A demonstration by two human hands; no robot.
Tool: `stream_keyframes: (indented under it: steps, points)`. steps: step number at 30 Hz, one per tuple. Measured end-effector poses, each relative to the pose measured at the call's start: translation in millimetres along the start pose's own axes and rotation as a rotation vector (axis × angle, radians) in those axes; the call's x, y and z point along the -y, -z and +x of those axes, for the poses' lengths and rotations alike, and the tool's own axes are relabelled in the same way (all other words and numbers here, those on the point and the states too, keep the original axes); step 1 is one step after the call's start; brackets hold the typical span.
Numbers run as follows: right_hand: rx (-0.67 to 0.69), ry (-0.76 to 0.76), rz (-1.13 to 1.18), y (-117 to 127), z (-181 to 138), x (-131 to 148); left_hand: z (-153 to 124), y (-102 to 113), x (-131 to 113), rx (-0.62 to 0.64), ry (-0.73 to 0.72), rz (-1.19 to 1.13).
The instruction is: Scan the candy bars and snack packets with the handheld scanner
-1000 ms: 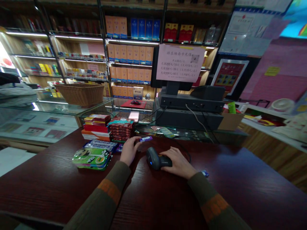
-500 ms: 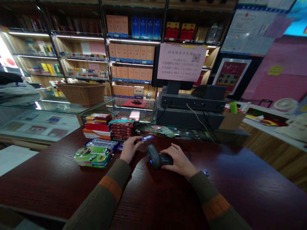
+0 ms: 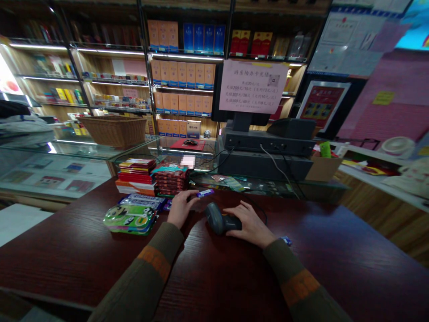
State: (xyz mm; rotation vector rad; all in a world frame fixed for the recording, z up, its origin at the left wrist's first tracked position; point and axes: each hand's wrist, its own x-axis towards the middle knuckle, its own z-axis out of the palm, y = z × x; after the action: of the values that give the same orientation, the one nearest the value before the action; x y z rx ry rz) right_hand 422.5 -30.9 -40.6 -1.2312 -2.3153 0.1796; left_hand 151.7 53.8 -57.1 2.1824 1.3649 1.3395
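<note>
My left hand (image 3: 182, 208) pinches one end of a small purple-and-white wrapped packet (image 3: 205, 193) just above the dark wooden table (image 3: 208, 277). Black and grey, a barcode scanner (image 3: 219, 220) lies in my right hand (image 3: 250, 223), fingers wrapped round its handle and its head turned left toward the packet. Partly behind my right wrist is another small blue-purple packet (image 3: 286, 240). Left of my left hand sit green panda-print packs (image 3: 130, 219) and flat blue-purple packets (image 3: 144, 201). Behind these stand a pile of red and orange boxes (image 3: 136, 176) and a stack of brown-red packets (image 3: 171, 179).
Beyond the table's far edge, a glass counter carries a dark cash register (image 3: 264, 154) whose screen bears a paper sign (image 3: 253, 87). A wicker basket (image 3: 114, 130) stands at the back left. The scanner's cable (image 3: 264, 214) curves behind my right hand. Stocked shelves line the wall.
The blue light on the scanner's head has gone out. Both hands keep nearly the same place and grip.
</note>
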Motion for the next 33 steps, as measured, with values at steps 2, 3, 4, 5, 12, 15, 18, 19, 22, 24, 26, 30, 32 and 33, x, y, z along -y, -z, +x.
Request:
stream_keyframes:
  steps: [2,3,4,5,12,15,18,19,22,24,26,30,32,33]
  points:
    - [0.013,-0.009,0.005,-1.8,-0.8,-2.9,0.1,0.8,-0.7,-0.009,-0.027,0.026]
    - [0.022,-0.014,0.009,-2.5,-1.0,-4.1,0.1,1.3,-1.0,-0.015,-0.040,0.042]
    - [0.032,-0.019,0.012,-3.2,-1.1,-5.0,0.1,1.8,-1.4,-0.020,-0.052,0.060]
    - [0.044,-0.023,0.015,-3.7,-1.0,-5.5,0.0,2.2,-1.7,-0.025,-0.061,0.078]
    - [0.081,-0.044,0.027,-2.1,-0.7,-4.4,0.0,3.8,-3.6,-0.030,-0.100,0.126]
    - [0.072,-0.079,0.061,-0.6,-1.4,-3.1,0.0,3.6,-5.9,-0.026,-0.098,0.102]
    - [-0.036,-0.154,0.159,-3.1,2.1,-2.6,-0.1,2.8,-9.0,-0.017,-0.089,0.067]
    - [-0.094,-0.188,0.204,-5.0,4.8,-2.5,-0.1,2.3,-10.0,-0.016,-0.087,0.054]
    - [-0.235,-0.279,0.342,-12.0,17.1,-1.1,0.0,0.4,-11.7,-0.025,-0.091,0.015]
    - [-0.274,-0.308,0.416,-16.0,26.7,1.0,0.1,-1.1,-11.9,-0.038,-0.093,-0.012]
    - [-0.291,-0.320,0.475,-18.4,35.6,4.3,0.2,-2.5,-11.8,-0.047,-0.092,-0.034]
    - [-0.313,-0.329,0.517,-19.8,47.7,13.9,0.2,-3.9,-11.1,-0.058,-0.086,-0.074]
    - [-0.328,-0.339,0.512,-19.7,51.1,20.3,0.5,-4.0,-10.1,-0.077,-0.060,-0.107]
    - [-0.332,-0.344,0.510,-19.7,52.7,23.9,0.8,-3.9,-9.5,-0.091,-0.041,-0.134]
